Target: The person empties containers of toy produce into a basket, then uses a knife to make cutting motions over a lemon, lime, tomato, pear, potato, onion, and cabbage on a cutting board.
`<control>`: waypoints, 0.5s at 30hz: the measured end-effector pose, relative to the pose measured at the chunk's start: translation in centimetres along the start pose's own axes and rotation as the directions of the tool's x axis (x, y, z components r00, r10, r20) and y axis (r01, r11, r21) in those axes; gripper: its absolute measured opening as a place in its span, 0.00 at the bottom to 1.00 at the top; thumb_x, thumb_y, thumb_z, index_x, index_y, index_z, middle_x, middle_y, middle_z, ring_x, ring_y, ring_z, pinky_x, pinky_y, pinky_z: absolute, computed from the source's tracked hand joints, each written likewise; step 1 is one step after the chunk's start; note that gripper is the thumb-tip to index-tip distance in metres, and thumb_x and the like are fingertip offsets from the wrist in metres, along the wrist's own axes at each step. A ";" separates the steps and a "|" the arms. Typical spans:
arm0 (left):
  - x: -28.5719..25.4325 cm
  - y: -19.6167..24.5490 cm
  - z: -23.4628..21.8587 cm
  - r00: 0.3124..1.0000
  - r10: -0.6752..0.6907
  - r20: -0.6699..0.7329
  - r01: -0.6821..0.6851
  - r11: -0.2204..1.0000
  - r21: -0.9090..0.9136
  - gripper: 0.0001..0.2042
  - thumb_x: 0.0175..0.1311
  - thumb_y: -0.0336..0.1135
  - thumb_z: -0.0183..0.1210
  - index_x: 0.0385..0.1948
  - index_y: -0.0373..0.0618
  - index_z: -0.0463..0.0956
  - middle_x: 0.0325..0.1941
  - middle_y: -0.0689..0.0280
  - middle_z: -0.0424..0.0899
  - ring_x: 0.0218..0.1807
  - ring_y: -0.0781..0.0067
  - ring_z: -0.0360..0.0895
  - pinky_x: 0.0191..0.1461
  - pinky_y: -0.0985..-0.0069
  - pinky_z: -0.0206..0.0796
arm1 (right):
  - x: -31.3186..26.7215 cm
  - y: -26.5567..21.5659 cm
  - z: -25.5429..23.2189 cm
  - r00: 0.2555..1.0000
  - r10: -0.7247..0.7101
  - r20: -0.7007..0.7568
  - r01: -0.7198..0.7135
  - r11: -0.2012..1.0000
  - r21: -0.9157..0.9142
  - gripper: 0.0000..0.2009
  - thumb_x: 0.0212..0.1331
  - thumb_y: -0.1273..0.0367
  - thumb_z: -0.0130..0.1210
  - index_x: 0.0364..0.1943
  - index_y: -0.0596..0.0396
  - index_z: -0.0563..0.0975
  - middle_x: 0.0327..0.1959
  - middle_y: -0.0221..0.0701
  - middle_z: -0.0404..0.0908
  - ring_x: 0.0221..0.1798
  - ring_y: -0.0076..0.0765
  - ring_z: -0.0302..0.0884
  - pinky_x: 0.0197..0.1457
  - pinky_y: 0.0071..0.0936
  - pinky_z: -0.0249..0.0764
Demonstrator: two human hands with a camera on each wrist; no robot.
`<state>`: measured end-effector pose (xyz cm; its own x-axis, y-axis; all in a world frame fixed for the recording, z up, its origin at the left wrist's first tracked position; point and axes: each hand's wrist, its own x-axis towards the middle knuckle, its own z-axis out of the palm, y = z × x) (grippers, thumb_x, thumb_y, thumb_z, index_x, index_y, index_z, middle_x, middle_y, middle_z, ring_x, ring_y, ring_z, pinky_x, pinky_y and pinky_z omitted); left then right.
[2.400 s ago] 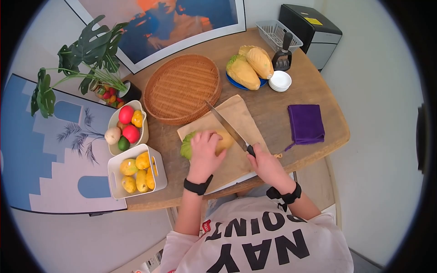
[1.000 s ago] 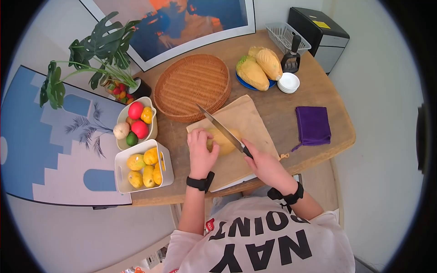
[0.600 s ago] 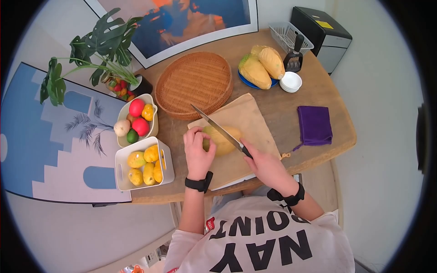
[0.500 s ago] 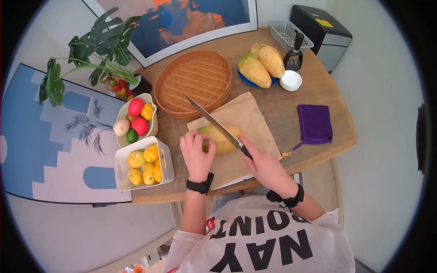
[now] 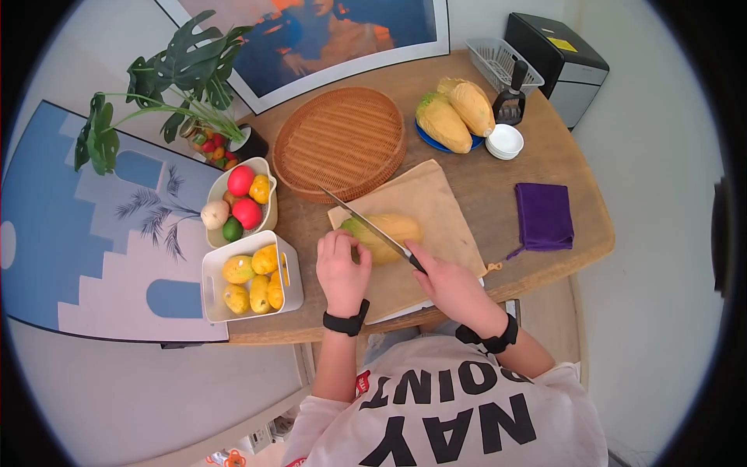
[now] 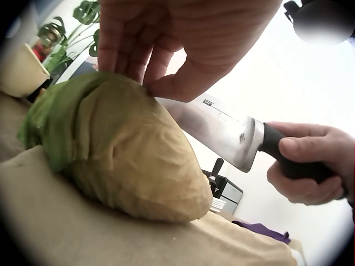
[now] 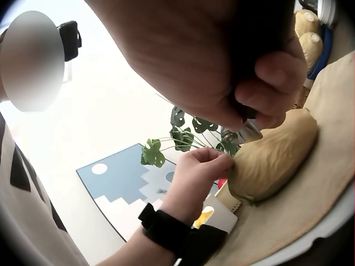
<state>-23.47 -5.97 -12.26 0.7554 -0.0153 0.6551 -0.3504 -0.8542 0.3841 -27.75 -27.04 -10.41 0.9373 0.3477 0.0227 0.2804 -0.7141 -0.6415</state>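
A yellow napa cabbage [image 5: 398,231] with a green leafy end lies on its side on a tan cloth-like mat [image 5: 440,204]. My left hand [image 5: 341,272] is at that leafy end, its curled fingertips and thumb pinching at the top leaves [image 6: 111,83]. A kitchen knife [image 5: 372,226] with a black handle is gripped in my right hand [image 5: 455,292]. Its long blade [image 6: 216,130] slants over the cabbage in the head view, tip toward the wicker tray [image 5: 342,140]. In the right wrist view my right hand hides most of the knife.
Two more cabbages [image 5: 443,121] sit on a blue plate, beside white bowls [image 5: 505,140] and a black-handled tool [image 5: 511,97]. Baskets of fruit [image 5: 241,198] and yellow mangoes [image 5: 253,276] stand left. A purple cloth [image 5: 544,216] lies right; a potted plant [image 5: 191,66] stands behind.
My left hand has slid from the cabbage's top to its leafy end, its fingers drawing in. The knife has swung over the cabbage, its tip moving left. The head view has shifted slightly.
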 end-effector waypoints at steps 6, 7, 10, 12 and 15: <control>-0.3 0.1 -0.4 0.998 -0.032 0.049 0.029 0.998 0.054 0.09 0.48 0.21 0.65 0.28 0.42 0.73 0.34 0.60 0.77 0.41 0.53 0.75 0.44 0.61 0.71 | -0.1 -0.4 0.4 0.989 -0.086 -0.118 0.091 0.995 0.036 0.29 0.70 0.66 0.55 0.74 0.43 0.63 0.38 0.42 0.85 0.35 0.53 0.84 0.34 0.47 0.78; -0.2 0.1 -0.4 0.998 -0.038 0.058 0.034 0.997 0.062 0.09 0.48 0.22 0.65 0.28 0.42 0.73 0.34 0.60 0.77 0.41 0.53 0.75 0.44 0.61 0.71 | 0.0 -0.2 0.5 0.996 -0.052 -0.069 0.054 0.998 0.030 0.29 0.70 0.66 0.55 0.74 0.42 0.63 0.39 0.44 0.85 0.37 0.55 0.84 0.35 0.47 0.78; -0.1 0.3 -0.6 0.998 -0.039 0.054 0.036 0.998 0.050 0.09 0.48 0.22 0.65 0.27 0.42 0.73 0.32 0.61 0.77 0.41 0.53 0.74 0.44 0.61 0.71 | 0.3 -1.1 -0.7 1.000 0.007 0.012 -0.007 1.000 0.025 0.29 0.70 0.67 0.56 0.74 0.41 0.63 0.40 0.46 0.85 0.38 0.56 0.84 0.37 0.48 0.78; -0.2 0.3 -0.7 0.998 -0.038 0.059 0.035 0.998 0.053 0.09 0.48 0.22 0.65 0.27 0.42 0.73 0.32 0.61 0.77 0.40 0.53 0.74 0.44 0.61 0.71 | 0.1 -1.4 -0.8 1.000 -0.004 -0.010 0.005 0.998 0.055 0.29 0.70 0.67 0.56 0.74 0.41 0.64 0.40 0.46 0.85 0.38 0.56 0.84 0.37 0.48 0.78; -0.2 0.4 -0.7 0.996 -0.058 0.072 0.054 0.997 0.059 0.08 0.48 0.22 0.66 0.26 0.42 0.74 0.32 0.61 0.78 0.40 0.53 0.75 0.44 0.61 0.70 | 0.1 -0.8 0.2 0.995 -0.048 -0.082 0.054 0.995 0.079 0.28 0.70 0.67 0.56 0.74 0.41 0.64 0.39 0.46 0.84 0.38 0.56 0.84 0.37 0.48 0.78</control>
<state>-24.15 -5.95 -11.83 0.8124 -0.0032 0.5832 -0.2760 -0.8830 0.3796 -27.99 -26.29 -10.06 0.9367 0.3301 0.1165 0.3136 -0.6438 -0.6980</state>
